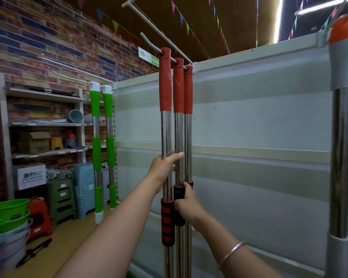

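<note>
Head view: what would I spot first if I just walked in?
Three red-topped poles hang from a rail in the middle. The left hand grips the front one's shaft, and the right hand grips a black sleeve lower down. Two green poles hang at the left, by the brick wall.

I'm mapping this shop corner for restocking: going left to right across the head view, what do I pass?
Green buckets → red stool → green-sleeved poles → red-handled poles → orange-capped pole.

The left hand [163,167] gripped the front red-handled pole [166,137]; the right hand [186,205] held the middle pole's black grip [178,194].
</note>
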Available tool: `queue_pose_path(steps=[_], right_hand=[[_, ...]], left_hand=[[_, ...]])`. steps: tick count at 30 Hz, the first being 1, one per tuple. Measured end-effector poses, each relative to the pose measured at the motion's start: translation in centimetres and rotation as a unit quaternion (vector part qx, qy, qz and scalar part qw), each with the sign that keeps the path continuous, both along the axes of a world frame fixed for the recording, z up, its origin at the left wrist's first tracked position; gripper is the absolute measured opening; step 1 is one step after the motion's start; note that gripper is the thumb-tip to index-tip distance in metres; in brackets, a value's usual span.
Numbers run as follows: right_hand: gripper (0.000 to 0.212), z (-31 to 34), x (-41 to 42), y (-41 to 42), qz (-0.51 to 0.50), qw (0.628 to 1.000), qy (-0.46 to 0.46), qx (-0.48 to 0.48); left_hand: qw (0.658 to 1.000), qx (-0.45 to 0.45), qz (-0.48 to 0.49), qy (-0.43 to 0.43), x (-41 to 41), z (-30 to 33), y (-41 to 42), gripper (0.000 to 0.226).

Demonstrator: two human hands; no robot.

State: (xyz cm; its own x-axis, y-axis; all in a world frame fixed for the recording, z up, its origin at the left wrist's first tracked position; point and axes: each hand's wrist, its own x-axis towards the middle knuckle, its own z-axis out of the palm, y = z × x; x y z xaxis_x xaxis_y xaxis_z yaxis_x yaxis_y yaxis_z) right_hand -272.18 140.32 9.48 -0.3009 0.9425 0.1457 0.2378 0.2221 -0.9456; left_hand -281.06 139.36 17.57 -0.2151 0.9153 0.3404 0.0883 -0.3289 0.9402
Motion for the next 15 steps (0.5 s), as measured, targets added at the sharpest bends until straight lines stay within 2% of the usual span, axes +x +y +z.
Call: queue_pose_path(steps=[11, 15], right_hand=[[0.078, 0.2, 0.33, -0.73, -0.002, 1.0, -0.013, 0.016], [0.081, 0.33, 0.42, -0.82, 0.009, 1.0, -0.012, 0.014]], left_hand=[[0.999, -0.025, 0.021, -0.019, 0.15, -0.8, -0.22, 0.034], [1.0, -0.023, 0.012, -0.014, 0.13, -0.8, -0.69, 0.042]])
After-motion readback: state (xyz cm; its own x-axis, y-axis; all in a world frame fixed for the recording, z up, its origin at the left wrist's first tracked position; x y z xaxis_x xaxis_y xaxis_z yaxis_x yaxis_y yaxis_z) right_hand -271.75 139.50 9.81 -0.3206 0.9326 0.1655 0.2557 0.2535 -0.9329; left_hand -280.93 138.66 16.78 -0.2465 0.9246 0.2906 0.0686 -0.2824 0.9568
